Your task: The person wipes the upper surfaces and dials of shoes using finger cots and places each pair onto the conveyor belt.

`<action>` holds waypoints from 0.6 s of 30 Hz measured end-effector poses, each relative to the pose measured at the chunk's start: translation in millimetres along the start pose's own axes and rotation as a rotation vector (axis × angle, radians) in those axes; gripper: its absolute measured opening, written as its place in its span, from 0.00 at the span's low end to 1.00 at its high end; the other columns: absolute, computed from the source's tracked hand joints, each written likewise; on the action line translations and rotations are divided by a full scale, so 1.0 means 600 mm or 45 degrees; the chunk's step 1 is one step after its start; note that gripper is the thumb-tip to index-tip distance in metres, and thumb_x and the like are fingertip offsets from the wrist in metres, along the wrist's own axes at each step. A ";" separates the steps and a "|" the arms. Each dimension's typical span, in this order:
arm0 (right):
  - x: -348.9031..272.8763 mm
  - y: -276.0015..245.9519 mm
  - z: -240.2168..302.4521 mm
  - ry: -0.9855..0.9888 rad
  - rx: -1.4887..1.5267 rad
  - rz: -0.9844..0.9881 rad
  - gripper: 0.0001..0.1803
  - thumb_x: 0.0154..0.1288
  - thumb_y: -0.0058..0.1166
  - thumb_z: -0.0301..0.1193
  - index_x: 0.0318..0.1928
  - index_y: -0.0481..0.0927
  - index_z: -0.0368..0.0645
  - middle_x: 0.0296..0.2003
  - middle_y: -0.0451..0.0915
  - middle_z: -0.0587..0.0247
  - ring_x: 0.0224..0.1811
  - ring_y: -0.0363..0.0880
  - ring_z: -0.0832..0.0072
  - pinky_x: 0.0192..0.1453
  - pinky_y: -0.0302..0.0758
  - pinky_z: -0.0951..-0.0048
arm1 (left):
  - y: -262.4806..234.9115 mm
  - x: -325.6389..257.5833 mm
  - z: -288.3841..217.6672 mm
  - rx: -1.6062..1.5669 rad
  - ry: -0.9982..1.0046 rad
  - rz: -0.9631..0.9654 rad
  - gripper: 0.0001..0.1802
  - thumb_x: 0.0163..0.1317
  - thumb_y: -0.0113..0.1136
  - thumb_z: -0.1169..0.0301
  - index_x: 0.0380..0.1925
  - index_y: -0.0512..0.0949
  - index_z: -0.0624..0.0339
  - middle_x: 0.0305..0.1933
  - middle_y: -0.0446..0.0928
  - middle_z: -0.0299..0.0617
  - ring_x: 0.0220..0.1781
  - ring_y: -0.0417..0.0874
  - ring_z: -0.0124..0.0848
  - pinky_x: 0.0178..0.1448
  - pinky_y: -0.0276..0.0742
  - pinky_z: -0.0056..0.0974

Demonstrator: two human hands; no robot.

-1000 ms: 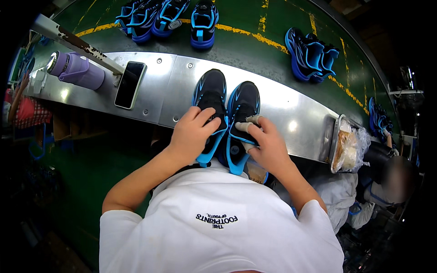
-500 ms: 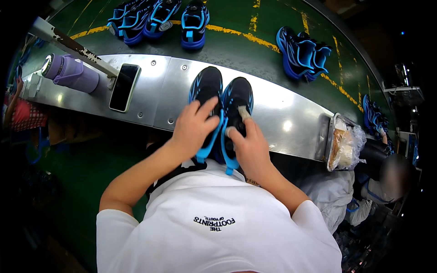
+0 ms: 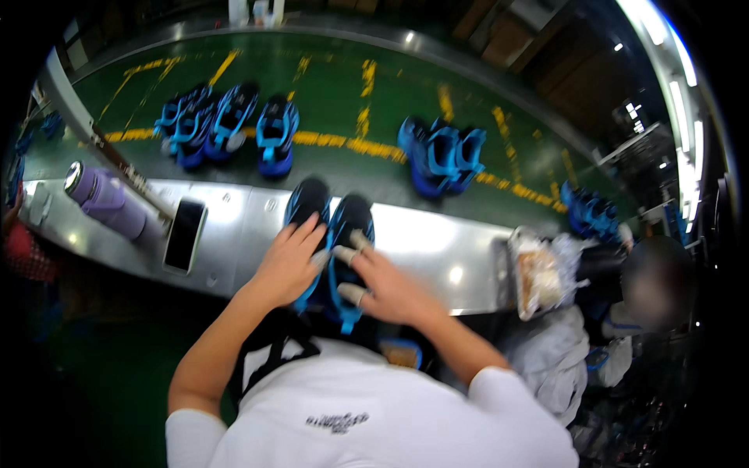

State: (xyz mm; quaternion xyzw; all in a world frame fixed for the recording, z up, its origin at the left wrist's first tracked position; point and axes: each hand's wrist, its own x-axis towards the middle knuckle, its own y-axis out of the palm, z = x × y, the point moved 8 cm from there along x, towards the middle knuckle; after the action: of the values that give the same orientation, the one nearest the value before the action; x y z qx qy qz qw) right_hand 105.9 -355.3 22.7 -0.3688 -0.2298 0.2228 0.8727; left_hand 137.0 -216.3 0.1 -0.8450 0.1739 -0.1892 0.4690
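Two black running shoes with bright blue trim stand side by side on a metal ledge in front of me, toes pointing away. My left hand rests over the left shoe, its fingers stretched out across the upper. On the right shoe, my right hand has its fingers spread and touches the lace area. Pale covers sit on several of its fingertips. Both hands partly hide the shoes' middles, and the picture is slightly blurred there. The blue heel tabs point toward me.
The metal ledge runs across, bearing a purple bottle, a phone and, at right, a tray with plastic-wrapped contents. Beyond lies a green surface with yellow lines and more shoes. A white post rises at left; another person sits at right.
The view has tilted up, showing more of the far side. My right hand's fingers have spread from a pinch near the laces; my left hand's fingers lie flatter.
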 end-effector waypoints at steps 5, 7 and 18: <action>0.000 -0.005 -0.036 0.149 0.141 -0.030 0.19 0.64 0.53 0.22 0.56 0.78 0.46 0.46 0.75 0.51 0.52 0.74 0.52 0.58 0.72 0.61 | 0.002 0.015 0.010 0.094 0.142 -0.204 0.10 0.49 0.60 0.78 0.33 0.84 0.54 0.49 0.80 0.39 0.51 0.73 0.45 0.56 0.69 0.45; -0.002 -0.010 -0.028 0.167 0.130 0.000 0.21 0.64 0.56 0.23 0.57 0.80 0.52 0.45 0.74 0.53 0.49 0.75 0.57 0.56 0.73 0.64 | -0.012 0.014 -0.001 0.033 0.177 -0.308 0.07 0.49 0.63 0.72 0.30 0.84 0.54 0.41 0.78 0.38 0.47 0.73 0.43 0.52 0.70 0.45; 0.005 -0.028 -0.060 0.113 0.089 -0.073 0.20 0.56 0.66 0.29 0.51 0.84 0.50 0.36 0.71 0.61 0.39 0.71 0.65 0.47 0.73 0.68 | -0.020 0.007 -0.009 -0.205 -0.010 -0.573 0.12 0.46 0.60 0.80 0.33 0.80 0.59 0.36 0.72 0.45 0.42 0.76 0.46 0.46 0.74 0.45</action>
State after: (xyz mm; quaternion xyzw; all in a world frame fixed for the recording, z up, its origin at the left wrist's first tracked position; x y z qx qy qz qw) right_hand 132.5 -383.9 13.6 -0.3409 -0.1934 0.1891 0.9003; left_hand 139.2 -216.3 14.1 -0.8979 -0.0061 -0.2712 0.3468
